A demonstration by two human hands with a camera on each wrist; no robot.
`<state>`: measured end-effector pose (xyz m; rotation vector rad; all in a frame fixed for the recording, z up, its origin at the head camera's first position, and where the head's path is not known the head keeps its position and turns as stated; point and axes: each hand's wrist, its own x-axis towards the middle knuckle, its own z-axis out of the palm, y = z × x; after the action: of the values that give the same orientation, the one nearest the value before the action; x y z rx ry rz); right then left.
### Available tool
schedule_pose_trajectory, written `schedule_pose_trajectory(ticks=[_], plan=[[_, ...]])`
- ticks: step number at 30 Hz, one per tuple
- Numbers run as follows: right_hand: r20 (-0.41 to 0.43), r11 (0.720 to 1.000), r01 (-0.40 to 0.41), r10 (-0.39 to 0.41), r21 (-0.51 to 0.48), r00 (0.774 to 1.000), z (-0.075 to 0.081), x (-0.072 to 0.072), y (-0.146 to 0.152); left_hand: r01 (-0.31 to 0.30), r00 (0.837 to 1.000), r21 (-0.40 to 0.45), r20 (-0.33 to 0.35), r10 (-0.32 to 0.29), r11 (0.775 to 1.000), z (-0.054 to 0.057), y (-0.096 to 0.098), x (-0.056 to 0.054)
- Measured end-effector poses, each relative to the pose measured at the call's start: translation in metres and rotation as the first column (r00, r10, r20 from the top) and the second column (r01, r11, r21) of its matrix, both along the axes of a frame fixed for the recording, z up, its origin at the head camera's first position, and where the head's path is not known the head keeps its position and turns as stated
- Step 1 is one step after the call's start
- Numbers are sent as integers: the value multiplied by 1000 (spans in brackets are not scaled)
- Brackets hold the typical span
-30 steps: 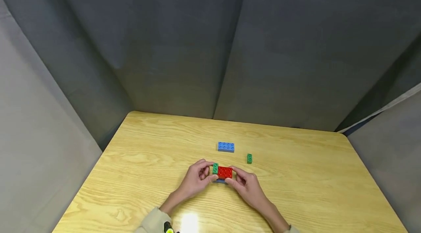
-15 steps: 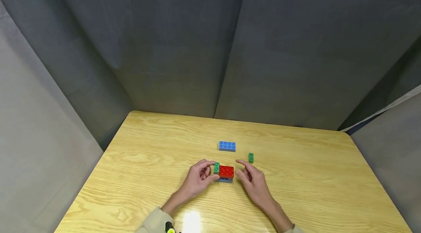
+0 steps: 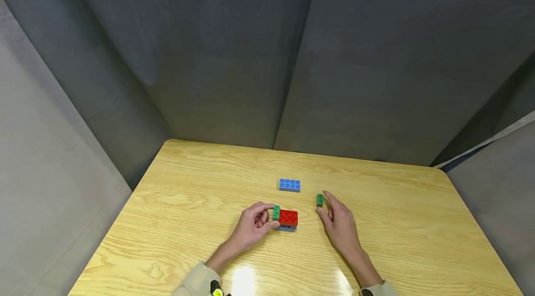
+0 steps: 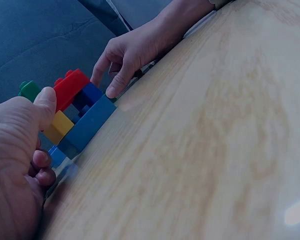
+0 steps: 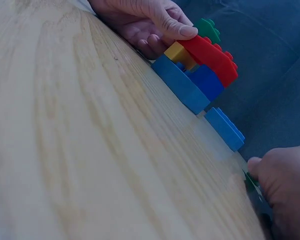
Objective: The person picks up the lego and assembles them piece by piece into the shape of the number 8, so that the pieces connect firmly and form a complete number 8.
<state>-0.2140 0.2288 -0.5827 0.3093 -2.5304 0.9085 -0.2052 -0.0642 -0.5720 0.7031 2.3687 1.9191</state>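
Observation:
A small stack of building bricks stands on the table: a light blue base [image 5: 177, 82], a yellow brick [image 5: 180, 55] and a dark blue brick [image 5: 206, 82] above it, then a red brick [image 3: 289, 216]. At the red brick's left end sits a green brick [image 3: 276, 213]. My left hand [image 3: 249, 227] holds that end of the stack between thumb and index finger. To the right, my right hand [image 3: 340, 224] has thumb and index finger at the near and far ends of a loose green brick [image 3: 319, 200], which lies on the table. The right wrist view mostly hides that brick behind the hand.
A loose light blue brick [image 3: 290, 185] with several studs lies behind the stack. The wooden table [image 3: 200, 180] ends at the back against a dark grey curtain [image 3: 217, 54]. Paler panels flank both sides.
My right hand has let go of the stack's right end and moved right and away to the loose green brick, closing around it. The left hand has kept its hold on the stack.

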Motion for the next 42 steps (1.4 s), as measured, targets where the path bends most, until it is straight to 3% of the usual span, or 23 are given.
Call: schedule_pose_trajectory(ticks=[4,15,22,27,34,42], plan=[[-18,999,3,-2,45,1000,-1,1,-1,2,1000,-6,-4,-2,1000,1,0,0],[22,1000,-11,11,14,1000,0,1,-4,12,1000,-5,10,-12,1000,0,-1,1],[30,995,4,-7,101,1000,2,3,-6,20,998,-9,-53,-20,1000,-2,0,0],[67,996,-5,-1,92,998,4,4,-7,10,999,-9,-46,-10,1000,-3,0,-1],[104,995,-17,6,103,995,6,4,-9,-8,1000,-11,-26,8,1000,5,3,2],[110,995,-69,61,72,992,9,5,-8,6,999,-9,-34,-6,1000,-1,1,-1]])
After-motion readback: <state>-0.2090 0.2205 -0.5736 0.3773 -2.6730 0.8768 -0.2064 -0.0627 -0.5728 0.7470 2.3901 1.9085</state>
